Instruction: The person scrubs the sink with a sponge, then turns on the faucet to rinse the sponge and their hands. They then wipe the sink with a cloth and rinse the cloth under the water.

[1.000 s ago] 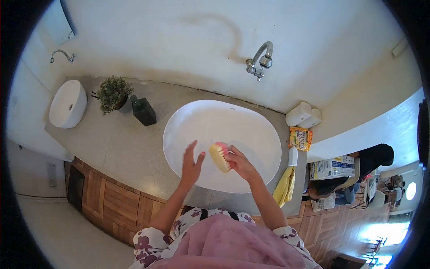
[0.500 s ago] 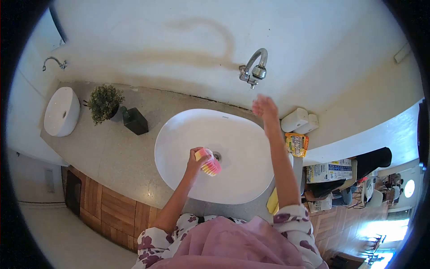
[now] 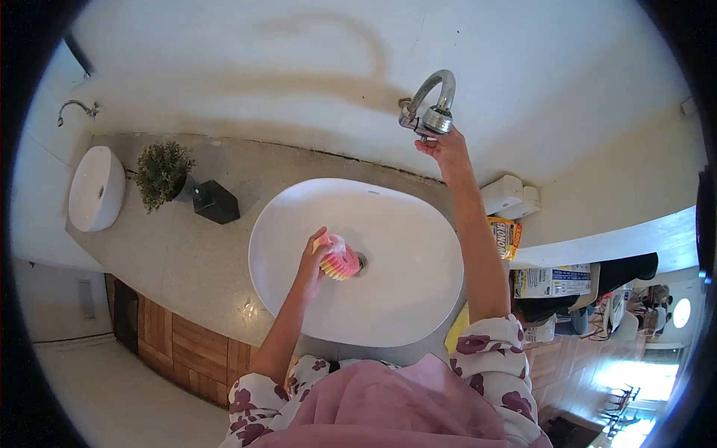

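side tap [image 3: 77,110]: is jutting from the wall, high at far left.
basin [image 3: 97,193]: is sitting on the counter's left end, below the side tap.
plant [image 3: 164,173]: is standing near the basin, just beside the bottle.
bottle [image 3: 216,203]: dark, squarish; is standing between plant and sink.
counter [image 3: 202,261]: grey; is running beneath basin, plant, bottle and sink.
left hand [image 3: 308,263]: is gripping the brush, thumb and fingers closing round its left side.
brush [image 3: 340,263]: pink back, yellow bristles, a whitish patch on top; is being held over the sink, just left of the drain. whether it is touching the sink floor: cannot tell.
drain [image 3: 362,262]: is showing partly behind the brush.
sink [image 3: 403,299]: white, oval; is lying below both forearms.
tap [image 3: 441,93]: chrome, curved; is projecting from the wall above the sink's far side.
right hand [image 3: 447,154]: is reaching up to the tap's underside, fingers bending; whether they are gripping it: cannot tell.
yellow cloth [image 3: 457,328]: is showing partly beside the right sleeve [image 3: 489,355].
packet [image 3: 506,236]: yellow-orange; is lying right of the right forearm.
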`<state>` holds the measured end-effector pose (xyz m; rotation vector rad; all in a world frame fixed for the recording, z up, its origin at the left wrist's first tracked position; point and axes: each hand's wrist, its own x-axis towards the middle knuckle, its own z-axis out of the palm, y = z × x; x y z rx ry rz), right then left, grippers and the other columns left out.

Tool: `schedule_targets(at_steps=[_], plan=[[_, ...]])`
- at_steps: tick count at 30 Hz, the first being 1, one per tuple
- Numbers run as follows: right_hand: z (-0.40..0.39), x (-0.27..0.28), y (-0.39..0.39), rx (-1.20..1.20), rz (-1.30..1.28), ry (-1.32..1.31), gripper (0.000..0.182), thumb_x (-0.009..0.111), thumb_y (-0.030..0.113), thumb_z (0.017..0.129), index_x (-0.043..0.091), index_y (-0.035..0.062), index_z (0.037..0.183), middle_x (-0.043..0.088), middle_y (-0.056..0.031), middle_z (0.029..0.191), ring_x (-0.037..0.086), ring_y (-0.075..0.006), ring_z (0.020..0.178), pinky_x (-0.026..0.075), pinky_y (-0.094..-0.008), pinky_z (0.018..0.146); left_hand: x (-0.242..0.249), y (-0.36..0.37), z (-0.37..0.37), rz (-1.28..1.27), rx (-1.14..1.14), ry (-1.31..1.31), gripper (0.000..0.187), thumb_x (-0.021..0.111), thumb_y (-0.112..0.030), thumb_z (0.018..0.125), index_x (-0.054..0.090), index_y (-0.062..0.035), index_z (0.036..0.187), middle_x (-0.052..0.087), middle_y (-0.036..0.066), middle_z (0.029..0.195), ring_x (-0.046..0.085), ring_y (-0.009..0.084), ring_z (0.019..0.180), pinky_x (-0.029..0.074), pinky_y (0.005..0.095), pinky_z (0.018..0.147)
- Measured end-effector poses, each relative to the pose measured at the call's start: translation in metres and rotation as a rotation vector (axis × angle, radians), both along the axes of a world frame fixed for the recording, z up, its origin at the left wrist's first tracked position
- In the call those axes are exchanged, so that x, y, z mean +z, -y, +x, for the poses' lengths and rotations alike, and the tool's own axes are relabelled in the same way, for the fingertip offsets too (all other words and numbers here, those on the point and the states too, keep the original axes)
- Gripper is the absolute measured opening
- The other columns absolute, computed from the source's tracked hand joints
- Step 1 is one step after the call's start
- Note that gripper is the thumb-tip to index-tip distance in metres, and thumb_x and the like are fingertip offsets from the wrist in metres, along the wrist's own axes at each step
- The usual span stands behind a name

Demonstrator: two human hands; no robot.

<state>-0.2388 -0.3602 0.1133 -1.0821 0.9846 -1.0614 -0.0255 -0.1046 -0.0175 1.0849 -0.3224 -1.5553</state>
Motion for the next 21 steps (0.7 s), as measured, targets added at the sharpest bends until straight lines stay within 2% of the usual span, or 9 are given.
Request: schedule_targets(at_steps=[7,9,15,21], plan=[[-0.001,-0.007,0.002,0.006,-0.032,0.031,0.027,0.063,0.006,0.085,0.052,0.0000,0.109,0.059,-0.0091,0.098,0.061,-0.0201,0.084,0.054,-0.0340,0.080,-0.003,0.007,0.004,0.027,0.011,0.038,0.062,0.061,-0.024,0.086,0.034,-0.0127,0.140,0.049,0.007,0.125,0.051,0.0199,0.114,0.044,0.0348,0.096],[0.000,-0.007,0.000,0.002,-0.083,-0.006,0.044,0.057,0.006,0.087,0.042,-0.0043,0.127,0.057,-0.0130,0.095,0.060,-0.0200,0.083,0.054,-0.0326,0.080,-0.004,0.007,0.006,0.034,0.010,0.042,0.063,0.061,-0.025,0.085,0.033,-0.0128,0.140,0.048,0.008,0.125,0.050,0.0200,0.114,0.043,0.0347,0.096],[-0.001,-0.005,-0.003,0.027,-0.114,0.030,0.053,0.060,0.003,0.085,0.035,-0.0021,0.132,0.057,-0.0144,0.097,0.060,-0.0199,0.086,0.053,-0.0324,0.083,-0.001,0.011,0.008,0.045,0.017,0.057,0.064,0.061,-0.025,0.085,0.032,-0.0123,0.141,0.048,0.008,0.126,0.050,0.0199,0.115,0.044,0.0347,0.096],[0.000,-0.005,-0.003,0.007,-0.112,0.012,0.054,0.062,0.005,0.085,0.034,-0.0013,0.131,0.056,-0.0146,0.098,0.060,-0.0195,0.090,0.053,-0.0327,0.085,-0.002,0.013,0.010,0.039,0.015,0.065,0.062,0.058,-0.024,0.087,0.031,-0.0126,0.142,0.047,0.008,0.128,0.050,0.0198,0.115,0.044,0.0347,0.096]])
